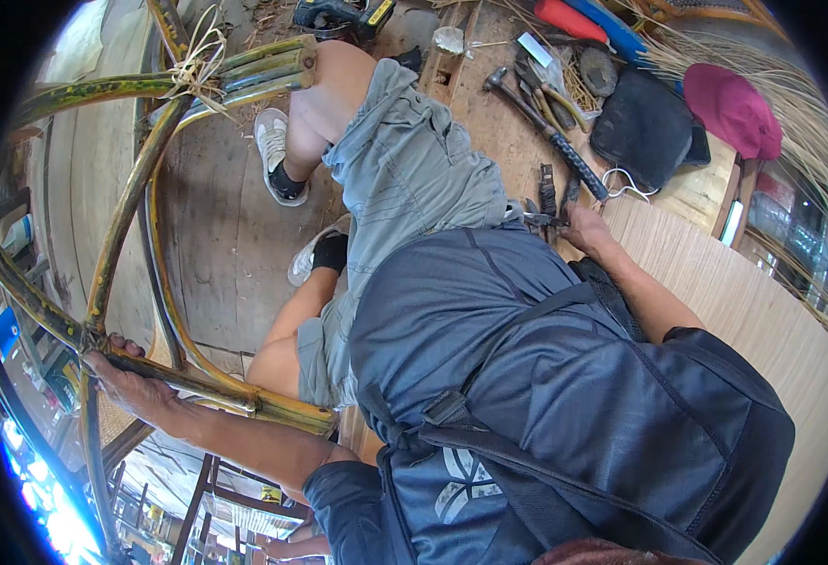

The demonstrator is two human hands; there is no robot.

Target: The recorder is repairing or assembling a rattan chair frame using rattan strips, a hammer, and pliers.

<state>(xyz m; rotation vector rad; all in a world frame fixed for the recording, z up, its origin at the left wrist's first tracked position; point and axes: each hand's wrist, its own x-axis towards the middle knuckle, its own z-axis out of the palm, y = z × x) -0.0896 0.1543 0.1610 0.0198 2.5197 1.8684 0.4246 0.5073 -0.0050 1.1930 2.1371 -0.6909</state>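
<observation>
My left hand is closed round a pole of the bamboo frame, close beside a lashed joint. The frame has curved, mottled yellow-green poles, and stands at the left by my legs. Higher up, loose pale strips hang in a knot round a joint. On the right, my right hand is curled beside my hip, among dark metal tools at the wooden surface's edge. Its fingers are partly hidden, and I cannot make out what they grip.
A hammer lies right of my legs, near several hand tools. Beyond are a black pouch, a maroon cap and bundled pale strips. A power drill sits at the far edge. Pale board extends at right.
</observation>
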